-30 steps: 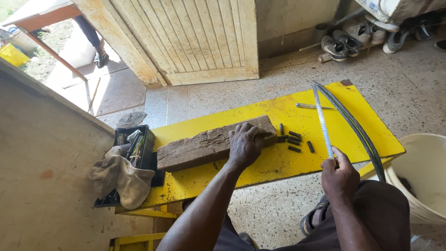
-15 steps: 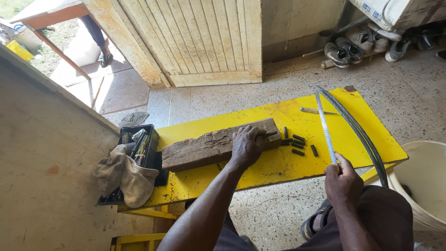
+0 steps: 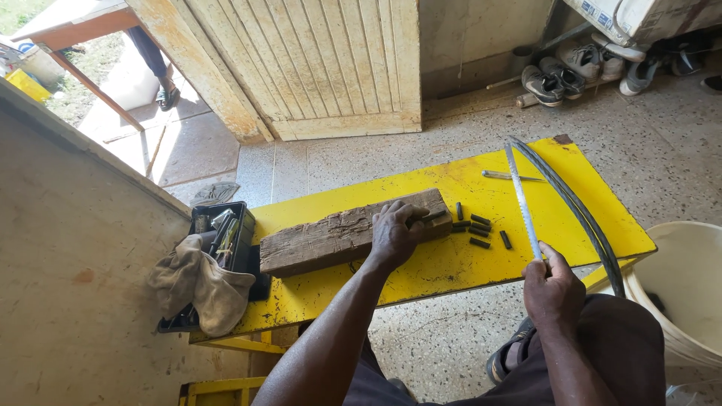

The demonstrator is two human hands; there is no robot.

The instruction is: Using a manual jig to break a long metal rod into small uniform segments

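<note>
Your left hand (image 3: 396, 234) pins the rod (image 3: 432, 216) on the block (image 3: 331, 237); your right hand (image 3: 553, 289) grips the bow saw (image 3: 560, 199), so next line its blade across the rod.

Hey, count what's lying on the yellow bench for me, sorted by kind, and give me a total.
Wood block: 1, under the left hand
Bow saw: 1, held by the right hand
Short dark rods: 6
Long metal rod: 1
Tool tray: 1
Cloth: 1
Total: 11

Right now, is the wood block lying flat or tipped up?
Flat. The wood block rests broad face down on the yellow bench, with the left hand on its right end.
</note>
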